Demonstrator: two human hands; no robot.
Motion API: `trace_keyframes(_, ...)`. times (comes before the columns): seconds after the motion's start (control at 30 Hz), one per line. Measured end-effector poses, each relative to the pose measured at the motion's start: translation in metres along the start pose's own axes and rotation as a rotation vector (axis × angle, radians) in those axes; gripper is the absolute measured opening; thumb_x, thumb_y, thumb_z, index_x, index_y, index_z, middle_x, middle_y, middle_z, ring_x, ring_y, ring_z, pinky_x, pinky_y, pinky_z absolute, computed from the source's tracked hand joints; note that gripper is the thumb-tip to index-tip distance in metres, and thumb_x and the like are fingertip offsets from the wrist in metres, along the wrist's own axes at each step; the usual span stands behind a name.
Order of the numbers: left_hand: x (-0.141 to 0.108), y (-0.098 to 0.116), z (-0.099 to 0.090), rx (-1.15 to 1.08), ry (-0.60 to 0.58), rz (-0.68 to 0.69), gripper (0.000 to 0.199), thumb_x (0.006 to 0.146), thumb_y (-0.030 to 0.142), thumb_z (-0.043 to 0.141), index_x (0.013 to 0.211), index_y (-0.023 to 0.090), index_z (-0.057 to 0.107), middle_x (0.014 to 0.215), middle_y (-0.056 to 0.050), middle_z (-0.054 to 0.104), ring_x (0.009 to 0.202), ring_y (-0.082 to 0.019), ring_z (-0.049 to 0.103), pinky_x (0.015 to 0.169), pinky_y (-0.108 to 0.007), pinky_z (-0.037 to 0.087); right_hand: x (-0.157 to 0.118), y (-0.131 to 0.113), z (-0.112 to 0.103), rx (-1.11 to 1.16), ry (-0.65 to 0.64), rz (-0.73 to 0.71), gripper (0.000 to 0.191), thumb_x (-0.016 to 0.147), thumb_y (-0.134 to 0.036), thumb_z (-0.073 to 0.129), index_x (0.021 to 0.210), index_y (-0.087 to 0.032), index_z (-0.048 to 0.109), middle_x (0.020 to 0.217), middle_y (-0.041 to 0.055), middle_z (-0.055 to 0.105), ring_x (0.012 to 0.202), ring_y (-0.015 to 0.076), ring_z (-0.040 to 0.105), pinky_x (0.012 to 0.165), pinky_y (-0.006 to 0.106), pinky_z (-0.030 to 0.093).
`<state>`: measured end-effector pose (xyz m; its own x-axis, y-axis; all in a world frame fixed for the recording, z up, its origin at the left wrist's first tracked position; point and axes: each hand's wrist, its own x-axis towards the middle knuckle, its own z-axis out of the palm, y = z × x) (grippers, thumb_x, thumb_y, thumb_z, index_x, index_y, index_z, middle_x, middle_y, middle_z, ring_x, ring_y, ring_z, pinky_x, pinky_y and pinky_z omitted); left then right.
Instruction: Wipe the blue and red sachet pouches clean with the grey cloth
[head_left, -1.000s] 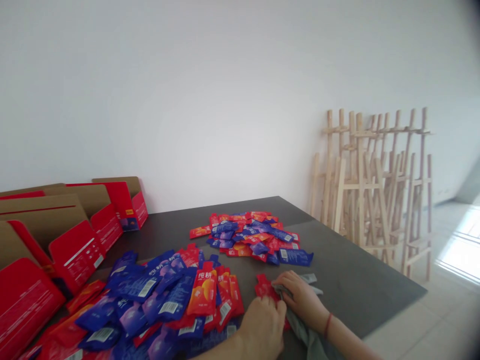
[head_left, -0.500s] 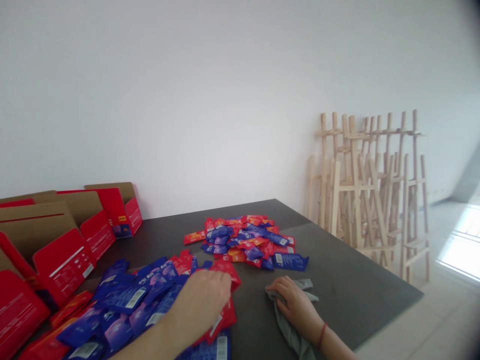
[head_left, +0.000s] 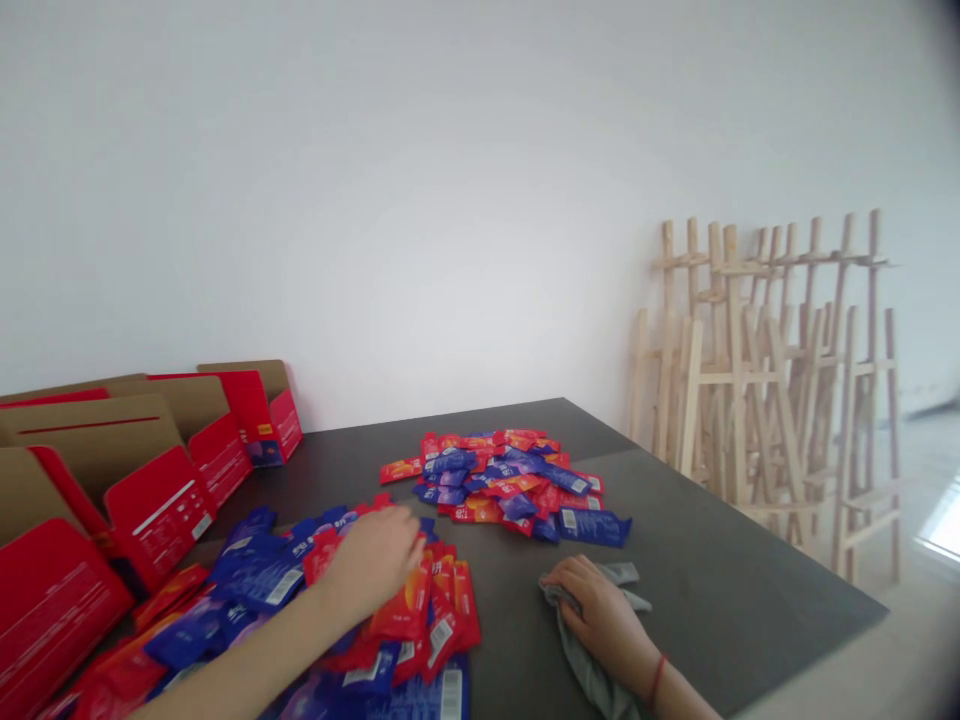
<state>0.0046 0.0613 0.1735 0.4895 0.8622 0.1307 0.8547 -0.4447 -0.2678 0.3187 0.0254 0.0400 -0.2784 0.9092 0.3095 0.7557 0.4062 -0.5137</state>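
My left hand [head_left: 379,560] is over the near pile of red and blue foil sachets [head_left: 281,582], with its fingers bent downward and slightly blurred. Its fingertips are hidden, so whether a sachet is between them does not show. Red sachets [head_left: 442,625] lie just below and to the right of that hand. On the dark table [head_left: 675,600], my right hand [head_left: 596,610] is closed over a crumpled grey cloth [head_left: 589,670], a red string round its wrist.
A second heap of red and blue sachets [head_left: 499,480] lies farther back on the table. Open red cardboard boxes [head_left: 161,525] stand in a row at the left. Wooden easels [head_left: 739,400] lean by the white wall beyond the table's right edge.
My left hand has moved left from a red sachet it was gripping; more red sachets now show to its right. My right hand stays on the cloth. The view has turned slightly left.
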Motion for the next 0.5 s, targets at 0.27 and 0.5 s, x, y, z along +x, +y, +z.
trace_keyframes(0.27, 0.138, 0.130, 0.027, -0.076, -0.008, 0.245, 0.016, 0.099, 0.017, 0.056, 0.105, 0.009, 0.068, 0.105, -0.014, 0.070, 0.098, -0.024, 0.067, 0.083, -0.036, 0.054, -0.001, 0.002, -0.001, 0.025, 0.038, -0.005, 0.038, 0.079, -0.006, 0.048, 0.105, -0.022, 0.071, 0.107, 0.0080, 0.071, 0.102, 0.0257, 0.060, 0.093, 0.039, 0.048)
trace_keyframes(0.5, 0.117, 0.145, 0.040, -0.045, 0.000, 0.347, 0.013, 0.090, 0.002, 0.060, 0.086, 0.009, 0.071, 0.081, -0.011, 0.071, 0.079, -0.023, 0.069, 0.065, -0.033, 0.054, -0.002, 0.012, 0.001, 0.092, 0.139, 0.040, 0.033, 0.085, -0.013, 0.048, 0.105, -0.023, 0.071, 0.107, 0.0085, 0.071, 0.104, 0.0271, 0.062, 0.096, 0.042, 0.049)
